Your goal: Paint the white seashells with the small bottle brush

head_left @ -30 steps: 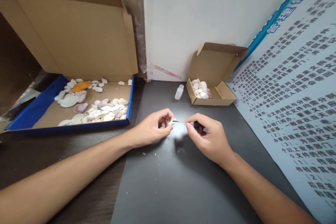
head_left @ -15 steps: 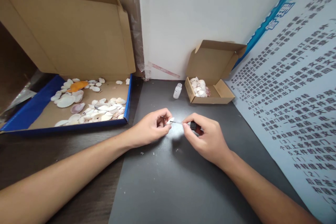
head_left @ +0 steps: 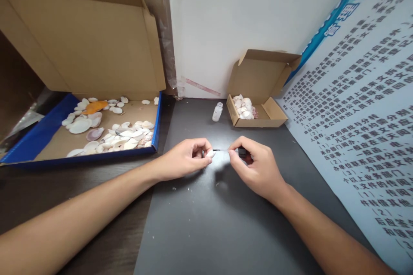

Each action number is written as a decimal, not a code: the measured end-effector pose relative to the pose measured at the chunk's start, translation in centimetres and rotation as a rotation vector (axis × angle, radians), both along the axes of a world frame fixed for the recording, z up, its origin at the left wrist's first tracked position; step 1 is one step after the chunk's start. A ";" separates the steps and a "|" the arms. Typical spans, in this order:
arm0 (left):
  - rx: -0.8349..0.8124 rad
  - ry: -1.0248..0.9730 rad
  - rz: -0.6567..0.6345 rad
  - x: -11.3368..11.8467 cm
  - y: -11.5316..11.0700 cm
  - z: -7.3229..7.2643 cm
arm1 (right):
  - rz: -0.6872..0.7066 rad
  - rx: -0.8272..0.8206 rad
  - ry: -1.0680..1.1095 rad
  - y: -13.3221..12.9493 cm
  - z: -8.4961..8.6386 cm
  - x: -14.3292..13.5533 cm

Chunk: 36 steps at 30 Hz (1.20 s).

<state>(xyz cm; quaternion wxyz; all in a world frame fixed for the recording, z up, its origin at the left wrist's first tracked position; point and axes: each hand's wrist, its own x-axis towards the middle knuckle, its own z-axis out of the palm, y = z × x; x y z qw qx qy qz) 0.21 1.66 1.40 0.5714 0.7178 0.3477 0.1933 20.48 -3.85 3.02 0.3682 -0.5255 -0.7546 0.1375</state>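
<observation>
My left hand (head_left: 190,157) pinches a small white shell (head_left: 210,154) between thumb and fingertips, above the dark mat. Facing it, my right hand (head_left: 253,163) is closed round a slim tool with a black body (head_left: 241,152); most of the body is hidden in the palm. From the tool a thin rod with a dark tip (head_left: 217,150) points left to the shell. I cannot tell whether the tip touches it. Behind the hands stands a small white bottle (head_left: 217,112) with no cap on it.
To the left, an open blue-edged cardboard box (head_left: 157,131) holds many shells and an orange piece (head_left: 94,107). A smaller cardboard box (head_left: 258,123) with white shells is at the back right. White specks dot the dark mat (head_left: 190,236). A printed board (head_left: 361,107) leans at right.
My right hand has moved slightly right, away from my left hand. The shell has turned and now sits lower at the left fingertips. Less of the tool's body shows.
</observation>
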 end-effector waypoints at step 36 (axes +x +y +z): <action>-0.089 -0.042 -0.073 -0.4 0.4 0.1 | 0.075 0.014 -0.050 0.4 0.4 0.9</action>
